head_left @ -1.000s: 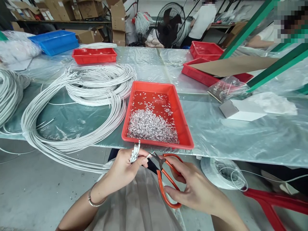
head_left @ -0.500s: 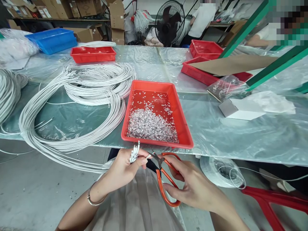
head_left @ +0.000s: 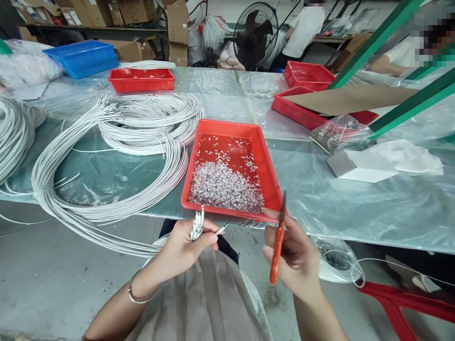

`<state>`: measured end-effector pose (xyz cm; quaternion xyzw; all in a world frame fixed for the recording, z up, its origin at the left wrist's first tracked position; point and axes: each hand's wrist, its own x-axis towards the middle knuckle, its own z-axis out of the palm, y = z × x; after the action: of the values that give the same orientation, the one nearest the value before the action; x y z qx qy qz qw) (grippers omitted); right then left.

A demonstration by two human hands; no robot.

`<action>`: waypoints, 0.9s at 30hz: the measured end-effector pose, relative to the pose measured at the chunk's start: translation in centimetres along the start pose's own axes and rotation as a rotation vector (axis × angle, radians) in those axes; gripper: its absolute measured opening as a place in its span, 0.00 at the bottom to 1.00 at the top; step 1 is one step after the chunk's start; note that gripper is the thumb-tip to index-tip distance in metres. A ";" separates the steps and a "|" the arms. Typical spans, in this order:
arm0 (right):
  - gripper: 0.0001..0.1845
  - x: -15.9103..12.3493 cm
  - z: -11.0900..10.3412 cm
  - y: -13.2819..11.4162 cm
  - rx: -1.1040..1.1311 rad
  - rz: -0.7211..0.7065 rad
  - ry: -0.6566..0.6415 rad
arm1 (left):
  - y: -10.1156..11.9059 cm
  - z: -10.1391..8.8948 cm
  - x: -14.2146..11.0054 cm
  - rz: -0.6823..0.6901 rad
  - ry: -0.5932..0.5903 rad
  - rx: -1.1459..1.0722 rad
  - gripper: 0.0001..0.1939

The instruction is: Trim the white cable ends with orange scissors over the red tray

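My left hand [head_left: 188, 244] is closed round the ends of several white cables [head_left: 197, 224]. One cable end [head_left: 221, 229] sticks out to the right, pinched between thumb and finger, with a thin tip showing. In my right hand [head_left: 296, 253] is a pair of orange-handled scissors [head_left: 277, 246], seen edge-on with the dark blades pointing up. The fingers of that hand are at the near right corner of a red tray [head_left: 272, 175]. A heap of small shiny metal pieces [head_left: 222, 187] lies in the tray's near part.
Coiled white cables [head_left: 106, 213] cover the table's left side. Behind them stand a red bin [head_left: 142, 80] and a blue bin [head_left: 83, 59]. A white box [head_left: 362, 166], further red trays [head_left: 309, 76] and green posts [head_left: 377, 42] are on the right. People are at work beyond.
My right hand has moved right and away from the cable end with the scissors, which have turned upright. The blades no longer touch the cable. My left hand keeps its hold.
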<state>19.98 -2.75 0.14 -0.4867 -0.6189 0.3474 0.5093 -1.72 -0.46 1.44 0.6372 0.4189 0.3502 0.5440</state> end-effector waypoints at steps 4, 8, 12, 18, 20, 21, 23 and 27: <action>0.27 -0.5 -0.3 0.3 0.054 0.006 -0.066 | -0.7 -1.1 0.1 -0.029 -0.016 0.160 0.09; 0.25 -1.0 -1.1 0.4 0.107 0.037 -0.085 | -1.3 -2.2 -0.3 -0.106 -0.096 0.050 0.13; 0.35 -1.1 -1.2 -0.1 0.018 0.102 -0.436 | -0.8 -2.3 -0.6 -0.194 -0.138 -0.225 0.17; 0.30 -0.3 0.6 -2.0 -0.152 0.086 -0.720 | 0.2 -1.7 -0.4 -0.181 -0.003 -0.231 0.14; 0.29 -0.1 1.0 -2.4 -0.172 0.082 -0.735 | 0.2 -1.6 -0.2 -0.144 0.000 -0.261 0.14; 0.28 -0.1 1.1 -2.5 -0.183 0.082 -0.743 | 0.2 -1.6 -0.1 -0.134 -0.007 -0.277 0.15; 0.27 0.0 1.1 -2.6 -0.210 0.076 -0.758 | 0.2 -1.6 0.0 -0.133 -0.015 -0.301 0.16; 0.25 0.2 1.0 -2.8 -0.286 0.056 -0.765 | -0.1 -1.5 0.1 -0.157 0.022 -0.296 0.18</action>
<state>18.36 -3.26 2.57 -0.4051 -0.7922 0.4274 0.1600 -3.02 0.21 1.61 0.5112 0.4173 0.3715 0.6530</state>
